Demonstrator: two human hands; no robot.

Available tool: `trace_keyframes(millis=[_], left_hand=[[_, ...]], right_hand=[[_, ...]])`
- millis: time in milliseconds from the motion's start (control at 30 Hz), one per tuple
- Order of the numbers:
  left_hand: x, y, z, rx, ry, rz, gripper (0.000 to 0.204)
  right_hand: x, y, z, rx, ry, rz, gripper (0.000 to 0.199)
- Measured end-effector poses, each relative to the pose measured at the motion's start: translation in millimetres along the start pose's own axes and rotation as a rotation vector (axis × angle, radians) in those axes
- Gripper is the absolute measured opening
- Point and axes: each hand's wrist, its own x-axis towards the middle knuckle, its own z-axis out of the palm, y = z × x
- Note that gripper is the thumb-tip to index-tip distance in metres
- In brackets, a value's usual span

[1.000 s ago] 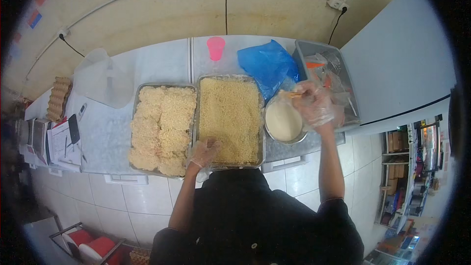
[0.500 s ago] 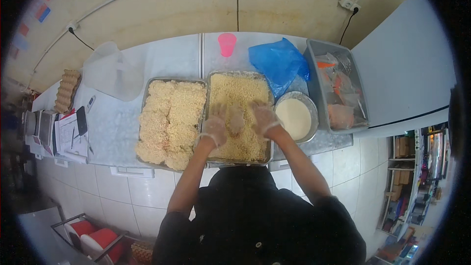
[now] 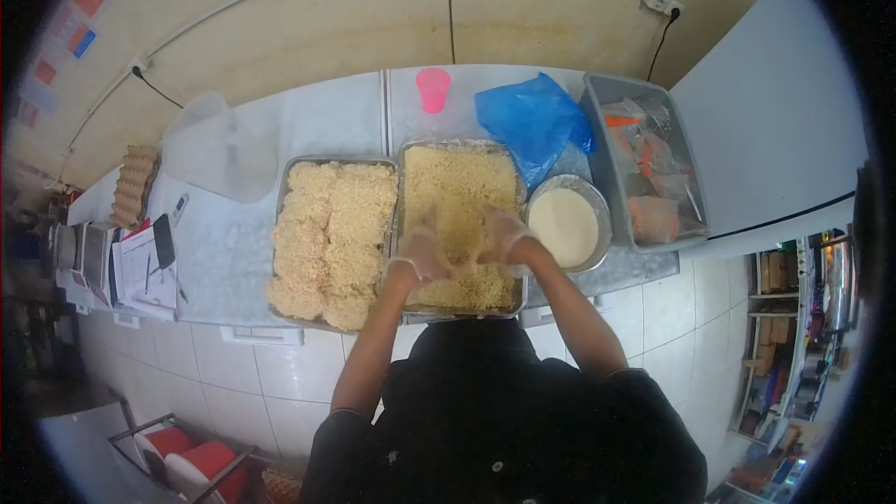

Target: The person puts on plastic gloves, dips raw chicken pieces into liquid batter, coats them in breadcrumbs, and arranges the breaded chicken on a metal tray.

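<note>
A metal tray (image 3: 464, 151) of pale yellow coating crumbs (image 3: 457, 173) lies directly in front of me. Both my hands wear clear gloves and work in the crumbs near its middle. My left hand (image 3: 423, 255) is at the left side, fingers apart and thumb pointing inward. Facing it, my right hand (image 3: 507, 235) has its fingers spread towards the middle. Loose crumbs (image 3: 462, 229) are heaped between the two hands; whether a piece lies under them cannot be made out. Left of this tray, a second tray (image 3: 277, 215) holds several crumb-coated pieces (image 3: 331, 233) packed together.
A metal bowl of white batter (image 3: 563, 227) stands right of the crumbs. Beyond are a blue plastic bag (image 3: 537, 117), a pink cup (image 3: 433, 91) and a grey bin (image 3: 644, 247) of bagged food. Leftward lie a translucent container (image 3: 219, 149), an egg carton (image 3: 135, 185) and papers (image 3: 145, 266).
My hands have turned inward from lying on the crumbs, the left one shifting slightly nearer me. The pale piece that showed between them is no longer visible. The whole view has shifted slightly.
</note>
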Motion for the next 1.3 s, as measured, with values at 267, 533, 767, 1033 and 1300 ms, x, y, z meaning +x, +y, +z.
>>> trace_keyframes(millis=[267, 533, 767, 1033, 1300], left_hand=[[14, -17, 162, 0.074, 0.696, 0.078, 0.077], [-37, 28, 35, -0.663, 0.8, 0.039, 0.049], [-71, 0, 41, -0.628, 0.665, -0.192, 0.061], [-89, -1, 55, -0.595, 0.598, -0.262, 0.062], [-85, -6, 68, -0.631, 0.42, -0.289, 0.063]], right_hand=[[-11, 83, 136, -0.208, 0.087, 0.167, 0.086], [-22, -44, -11, -0.065, 0.137, -0.063, 0.038], [74, -21, 57, -0.461, -0.205, 0.046, 0.02], [126, 2, 10, -0.285, -0.167, -0.039, 0.036], [106, 24, 11, -0.492, -0.149, 0.031, 0.074]])
